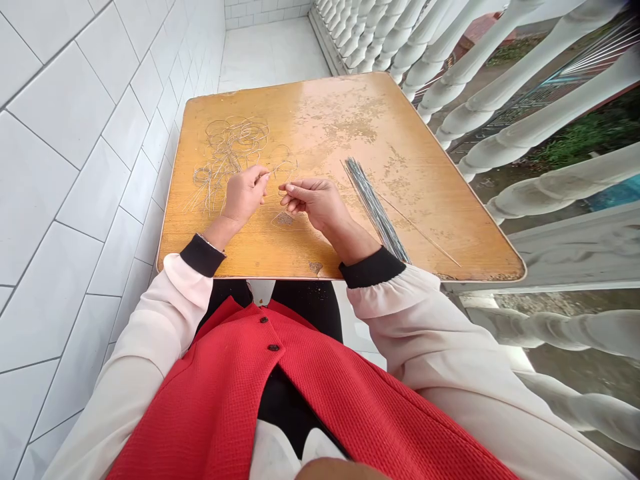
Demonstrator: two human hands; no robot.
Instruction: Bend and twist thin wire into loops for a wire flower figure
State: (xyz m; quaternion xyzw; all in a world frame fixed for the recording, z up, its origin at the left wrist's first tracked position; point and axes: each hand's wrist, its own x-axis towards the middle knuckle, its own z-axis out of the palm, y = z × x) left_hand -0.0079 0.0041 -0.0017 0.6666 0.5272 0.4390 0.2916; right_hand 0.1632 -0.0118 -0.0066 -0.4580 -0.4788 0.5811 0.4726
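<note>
My left hand (246, 193) pinches a thin wire (283, 167) just above the table, close to its left-middle part. Facing it, my right hand (313, 200) pinches the same thin wire or another piece of it; I cannot tell which. A loop of the wire curves between the hands and below the right one. Beyond my left hand lies a loose tangle of coiled thin wire (237, 137). To the right of my right hand rests a bundle of straight grey wires (373, 207), its near end by my right cuff.
The worn wooden table (280, 257) has peeling patches. A single thin brownish stick (420, 230) lies right of the bundle. A white tiled wall (65, 133) stands along the left, and a white balustrade (470, 100) runs along the right.
</note>
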